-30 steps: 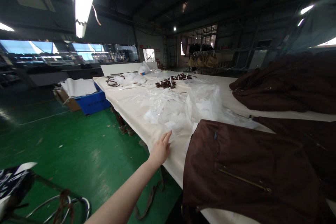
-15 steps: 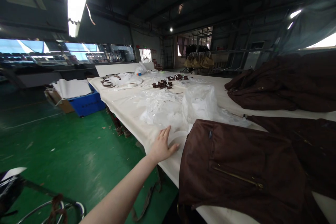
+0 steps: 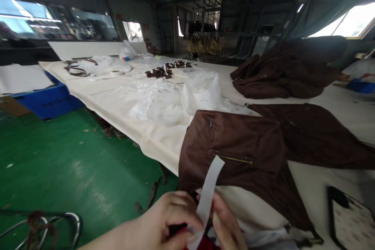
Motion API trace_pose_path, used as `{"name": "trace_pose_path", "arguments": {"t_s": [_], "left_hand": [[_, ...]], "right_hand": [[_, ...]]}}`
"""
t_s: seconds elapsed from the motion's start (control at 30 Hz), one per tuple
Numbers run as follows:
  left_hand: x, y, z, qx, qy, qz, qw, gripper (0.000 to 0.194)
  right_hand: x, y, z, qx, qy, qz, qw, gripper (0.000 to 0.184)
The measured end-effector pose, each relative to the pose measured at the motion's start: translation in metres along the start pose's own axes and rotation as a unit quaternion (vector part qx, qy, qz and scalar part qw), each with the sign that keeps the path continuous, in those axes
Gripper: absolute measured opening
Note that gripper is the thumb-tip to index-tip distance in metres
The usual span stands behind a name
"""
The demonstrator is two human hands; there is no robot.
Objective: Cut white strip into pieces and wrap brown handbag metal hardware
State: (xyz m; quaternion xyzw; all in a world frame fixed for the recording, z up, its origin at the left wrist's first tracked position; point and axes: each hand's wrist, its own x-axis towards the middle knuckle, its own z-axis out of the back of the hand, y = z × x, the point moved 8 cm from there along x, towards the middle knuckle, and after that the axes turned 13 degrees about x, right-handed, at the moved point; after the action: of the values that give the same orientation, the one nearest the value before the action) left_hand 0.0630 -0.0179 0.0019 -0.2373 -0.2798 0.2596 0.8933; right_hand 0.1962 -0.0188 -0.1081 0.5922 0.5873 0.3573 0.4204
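At the bottom of the view, my left hand is closed with its fingers pinching a white paper strip. The strip stands up between both hands, its free end leaning to the right. My right hand is also closed around the strip from the other side, partly cut off by the frame edge. Something red shows below the fingers, too hidden to name. Just beyond the hands lies a dark brown bag with a brass zip, flat on the cloth-covered table.
Clear plastic bags lie past the brown bag. More brown bags are heaped at the right. A phone rests at the lower right. Brown pieces sit farther back. A blue box stands on the green floor at left.
My left hand has drawn back from the far side of the brown bag towards me and now holds the white strip. My right hand has come into view. The view has tilted down and right.
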Motion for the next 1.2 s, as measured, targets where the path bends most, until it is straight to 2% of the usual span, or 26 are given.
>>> {"name": "trace_pose_path", "arguments": {"t_s": [0.03, 0.1, 0.13, 0.2, 0.27, 0.3, 0.37, 0.47, 0.53, 0.6, 0.67, 0.73, 0.8, 0.83, 0.9, 0.97, 1.0, 1.07, 1.13, 1.2], "left_hand": [[-0.001, -0.004, -0.015, -0.034, 0.033, -0.003, 0.999, 0.019], [-0.002, 0.003, -0.031, -0.071, 0.043, 0.025, 0.996, 0.015], [-0.003, 0.013, -0.033, -0.081, 0.024, 0.058, 0.995, 0.015], [-0.005, 0.039, -0.029, -0.096, -0.051, 0.151, 0.983, 0.019], [-0.008, 0.061, -0.026, -0.106, -0.122, 0.241, 0.957, 0.018], [-0.009, 0.068, -0.029, -0.112, -0.140, 0.272, 0.945, 0.017], [-0.006, 0.075, -0.042, -0.130, -0.148, 0.310, 0.930, 0.027], [-0.003, 0.082, -0.061, -0.170, -0.171, 0.349, 0.906, 0.029], [-0.003, 0.086, -0.061, -0.205, -0.190, 0.357, 0.891, 0.032], [-0.002, 0.088, -0.051, -0.220, -0.195, 0.340, 0.893, 0.033], [0.002, 0.084, -0.033, -0.179, -0.173, 0.296, 0.922, 0.029], [0.007, 0.073, -0.021, -0.077, -0.123, 0.237, 0.961, 0.022], [0.014, 0.064, -0.023, 0.045, -0.063, 0.191, 0.979, 0.013], [0.017, 0.062, -0.029, 0.096, -0.037, 0.180, 0.978, 0.009], [0.022, 0.064, -0.041, 0.160, -0.011, 0.186, 0.969, 0.008], [0.025, 0.071, -0.050, 0.148, -0.021, 0.210, 0.966, 0.014], [0.025, 0.076, -0.052, 0.105, -0.032, 0.228, 0.968, 0.015], [0.022, 0.085, -0.060, -0.051, -0.027, 0.273, 0.960, 0.021], [0.018, 0.086, -0.071, -0.226, 0.013, 0.307, 0.924, 0.031], [0.016, 0.080, -0.075, -0.327, 0.043, 0.311, 0.891, 0.038]], "right_hand": [[0.001, -0.001, 0.004, 0.011, -0.020, -0.019, 1.000, 0.061], [0.001, -0.006, 0.015, -0.001, -0.065, -0.061, 0.996, 0.051], [0.001, -0.008, 0.019, -0.006, -0.080, -0.072, 0.994, 0.049], [0.000, -0.011, 0.021, -0.008, -0.089, -0.077, 0.993, 0.049], [0.001, -0.018, 0.015, -0.025, -0.067, -0.076, 0.995, 0.049], [0.001, -0.022, 0.009, -0.044, -0.049, -0.073, 0.995, 0.049], [0.000, -0.028, -0.002, -0.091, -0.020, -0.050, 0.994, 0.051], [-0.002, -0.029, -0.014, -0.155, -0.001, 0.001, 0.988, 0.054], [-0.003, -0.027, -0.015, -0.188, 0.014, 0.013, 0.982, 0.052], [-0.002, -0.013, -0.004, -0.220, 0.017, 0.032, 0.975, 0.047], [0.001, 0.016, 0.019, -0.270, -0.019, 0.096, 0.958, 0.041], [0.004, 0.051, 0.047, -0.338, -0.083, 0.168, 0.922, 0.037], [0.008, 0.073, 0.072, -0.378, -0.137, 0.190, 0.896, 0.035], [0.011, 0.077, 0.082, -0.378, -0.152, 0.176, 0.896, 0.035], [0.017, 0.069, 0.092, -0.343, -0.157, 0.114, 0.919, 0.038], [0.020, 0.047, 0.087, -0.274, -0.119, 0.034, 0.954, 0.043], [0.020, 0.035, 0.080, -0.231, -0.093, -0.006, 0.968, 0.045], [0.020, 0.013, 0.060, -0.133, -0.037, -0.073, 0.988, 0.047], [0.021, 0.000, 0.039, -0.025, 0.007, -0.123, 0.992, 0.048], [0.025, -0.007, 0.024, 0.069, 0.024, -0.154, 0.985, 0.043]]}}
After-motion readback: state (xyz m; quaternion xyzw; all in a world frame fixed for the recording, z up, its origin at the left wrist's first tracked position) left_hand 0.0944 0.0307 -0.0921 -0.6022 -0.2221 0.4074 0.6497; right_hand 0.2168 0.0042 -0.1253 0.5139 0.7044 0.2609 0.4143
